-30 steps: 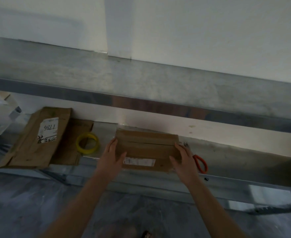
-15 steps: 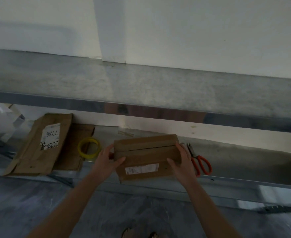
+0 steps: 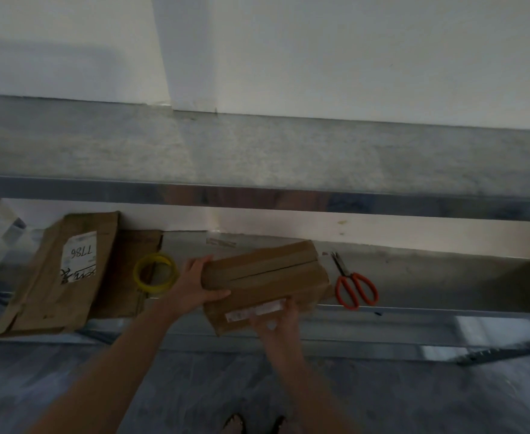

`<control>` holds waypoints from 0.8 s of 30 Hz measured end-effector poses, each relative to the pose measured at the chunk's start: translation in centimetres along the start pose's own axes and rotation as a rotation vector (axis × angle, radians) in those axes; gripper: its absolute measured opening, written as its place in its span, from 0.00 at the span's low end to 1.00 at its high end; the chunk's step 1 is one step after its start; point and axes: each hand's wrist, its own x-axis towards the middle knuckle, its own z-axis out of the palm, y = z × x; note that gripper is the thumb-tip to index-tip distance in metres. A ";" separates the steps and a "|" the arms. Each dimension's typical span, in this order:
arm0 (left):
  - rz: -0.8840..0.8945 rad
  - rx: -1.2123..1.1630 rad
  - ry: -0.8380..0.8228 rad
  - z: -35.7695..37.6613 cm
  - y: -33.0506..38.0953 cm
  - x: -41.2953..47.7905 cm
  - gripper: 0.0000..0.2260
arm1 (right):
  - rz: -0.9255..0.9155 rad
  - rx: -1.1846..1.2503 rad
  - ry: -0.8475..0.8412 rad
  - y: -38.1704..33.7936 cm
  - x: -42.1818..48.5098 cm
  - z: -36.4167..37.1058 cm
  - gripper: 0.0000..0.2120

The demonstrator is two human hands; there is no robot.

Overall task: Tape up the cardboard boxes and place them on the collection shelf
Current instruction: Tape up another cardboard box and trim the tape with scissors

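On the lower shelf [image 3: 414, 277] before you, flattened cardboard [image 3: 48, 292] lies far left, the tape roll [image 3: 155, 272] beside it, then the box [image 3: 267, 277], with scissors [image 3: 356, 288] just right; the upper shelf [image 3: 257, 151] runs above.

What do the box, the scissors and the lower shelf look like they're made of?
The box looks like plain brown cardboard, matt, with a slightly shinier strip, probably tape, along its top seam. The scissors have thin dark blades, likely steel, and smooth orange handle loops, plastic or coated. The lower shelf looks like sheet metal: dull grey on top, with a reflective front lip.
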 end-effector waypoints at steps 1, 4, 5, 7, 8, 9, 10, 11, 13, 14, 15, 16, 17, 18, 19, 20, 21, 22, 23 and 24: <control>0.001 0.026 0.018 0.2 0.0 -0.9 0.42 | 0.002 0.009 -0.011 -0.4 -0.5 0.3 0.45; 0.037 -0.016 0.024 0.9 -0.3 -4.6 0.41 | 0.036 0.016 -0.035 -0.5 -2.1 0.3 0.55; 0.030 -0.093 0.006 1.1 -0.4 -5.9 0.39 | 0.015 0.007 -0.037 -0.4 -2.8 0.1 0.55; 0.023 -0.250 -0.038 1.7 -0.2 -8.4 0.34 | -0.069 0.005 -0.008 -0.7 -3.8 -0.5 0.55; 0.039 -0.314 -0.040 2.0 0.1 -9.6 0.32 | -0.123 0.003 0.015 -0.9 -4.0 -0.9 0.54; 0.069 -0.358 -0.033 2.2 0.3 -10.5 0.31 | -0.183 -0.004 0.031 -1.2 -4.0 -1.4 0.53; 0.106 -0.391 -0.027 2.4 0.6 -11.2 0.33 | -0.238 -0.009 0.039 -1.6 -3.9 -1.9 0.49; 0.141 -0.395 -0.032 2.6 0.7 -11.6 0.36 | -0.292 -0.003 0.038 -2.1 -3.6 -2.3 0.42; 0.187 -0.342 -0.061 3.3 1.4 -12.0 0.43 | -0.336 0.021 0.019 -2.8 -2.6 -3.2 0.28; 0.201 -0.279 -0.054 3.7 1.5 -11.8 0.46 | -0.314 0.020 -0.015 -3.2 -1.8 -3.6 0.25; 0.210 -0.203 -0.016 4.1 1.7 -11.6 0.47 | -0.279 0.015 -0.068 -3.7 -1.1 -3.9 0.25; 0.218 -0.147 0.035 4.4 1.8 -11.4 0.46 | -0.239 0.016 -0.127 -4.1 -0.5 -4.2 0.26; 0.217 -0.125 0.087 4.9 2.0 -11.2 0.43 | -0.204 0.019 -0.182 -4.4 0.1 -4.6 0.30; 0.216 -0.121 0.136 5.3 2.2 -11.0 0.39 | -0.179 0.019 -0.243 -4.8 0.5 -4.9 0.36; 0.223 -0.120 0.177 5.7 2.5 -10.7 0.38 | -0.170 -0.008 -0.300 -5.0 1.0 -5.3 0.41; 0.237 -0.113 0.201 6.0 2.9 -10.3 0.38 | -0.168 -0.039 -0.359 -5.2 1.5 -5.7 0.46; 0.243 -0.107 0.208 6.2 3.2 -9.7 0.37 | -0.164 -0.077 -0.404 -5.2 2.0 -5.9 0.50; 0.248 -0.095 0.203 6.3 3.5 -9.1 0.37 | -0.154 -0.120 -0.419 -5.2 2.4 -6.1 0.52; 0.254 -0.073 0.201 6.3 3.7 -8.4 0.37 | -0.143 -0.165 -0.407 -5.2 2.8 -6.2 0.55; 0.264 -0.051 0.204 6.4 3.8 -7.7 0.38 | -0.135 -0.209 -0.380 -5.2 3.3 -6.1 0.56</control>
